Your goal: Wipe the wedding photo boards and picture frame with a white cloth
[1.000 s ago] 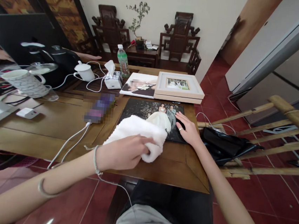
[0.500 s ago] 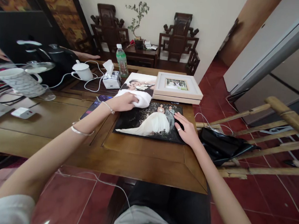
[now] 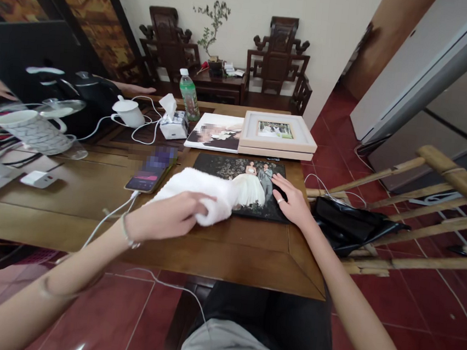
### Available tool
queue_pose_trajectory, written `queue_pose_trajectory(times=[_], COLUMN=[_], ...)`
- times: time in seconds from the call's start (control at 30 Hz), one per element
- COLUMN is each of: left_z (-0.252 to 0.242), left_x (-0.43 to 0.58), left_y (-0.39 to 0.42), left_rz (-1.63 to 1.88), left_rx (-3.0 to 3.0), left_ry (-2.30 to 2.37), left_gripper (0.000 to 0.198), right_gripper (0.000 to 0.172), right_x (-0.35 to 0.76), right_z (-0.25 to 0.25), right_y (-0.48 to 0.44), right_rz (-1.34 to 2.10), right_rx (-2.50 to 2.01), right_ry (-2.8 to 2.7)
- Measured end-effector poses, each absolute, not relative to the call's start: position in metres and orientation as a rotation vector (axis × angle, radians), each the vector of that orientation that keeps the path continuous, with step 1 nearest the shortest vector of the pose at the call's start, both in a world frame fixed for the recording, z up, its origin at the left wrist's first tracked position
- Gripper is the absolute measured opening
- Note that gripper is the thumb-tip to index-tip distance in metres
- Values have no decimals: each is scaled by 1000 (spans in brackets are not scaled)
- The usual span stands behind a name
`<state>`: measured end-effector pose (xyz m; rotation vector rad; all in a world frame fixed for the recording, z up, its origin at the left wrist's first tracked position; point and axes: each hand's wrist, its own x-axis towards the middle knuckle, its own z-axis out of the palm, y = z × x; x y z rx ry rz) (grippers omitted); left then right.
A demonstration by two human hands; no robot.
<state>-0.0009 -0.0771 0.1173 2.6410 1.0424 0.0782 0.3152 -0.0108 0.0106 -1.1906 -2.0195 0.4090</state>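
A dark wedding photo panel (image 3: 272, 203) lies flat on the wooden table (image 3: 226, 251) in front of me. My left hand (image 3: 176, 213) grips a white cloth (image 3: 199, 188), which covers the panel's lower left part and spills past its left edge. On the right edge of the panel rests my right hand (image 3: 291, 200), fingers spread, holding nothing. Behind the panel lie a second photo panel (image 3: 231, 139) and a stack of pale picture frames (image 3: 303, 137). A phone (image 3: 151, 172) with a cable plugged in lies just left of the cloth.
A tissue box (image 3: 175, 126), a green-labelled bottle (image 3: 189, 94) and a lidded white cup (image 3: 128, 112) stand at the back left. A patterned mug (image 3: 31, 131) and a charger (image 3: 38, 179) are farther left. A bamboo rack (image 3: 411, 219) stands right of the table. Another person's hand (image 3: 142, 90) shows at the far left.
My left hand has drawn the cloth toward me and slightly left, from the panel's upper left to its lower left. The phone is now uncovered. My right hand stays in place.
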Motion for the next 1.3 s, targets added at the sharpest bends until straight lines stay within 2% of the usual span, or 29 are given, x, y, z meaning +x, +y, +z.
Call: queue_pose_trajectory(times=[0.1, 0.2, 0.53, 0.67, 0.8, 1.1, 1.3], left_z=[122, 123, 100, 91, 88, 94, 94], left_x=[-3, -10, -33, -36, -38, -32, -22], left_y=[-107, -103, 37, 53, 19, -120, -115], left_rz=[46, 45, 309, 354, 303, 226, 196], left_rx=[2566, 2560, 2723, 2715, 2686, 2699, 2722], left_ry=[1067, 1085, 1247, 1305, 1264, 1106, 1074], left_gripper=[30, 29, 15, 15, 15, 31, 34], right_gripper=[39, 39, 39, 38, 39, 39, 39], right_x=[315, 315, 316, 317, 316, 315, 315], right_z=[11, 11, 14, 13, 12, 12, 11], right_y=[-11, -11, -13, -12, -12, -11, -11], right_rz=[395, 386, 412, 396, 393, 406, 398], right_rx=[-1191, -1189, -1189, -1190, -1180, -1193, -1189], right_ry=[-2031, -2033, -2023, -2030, -2038, -2029, -2032])
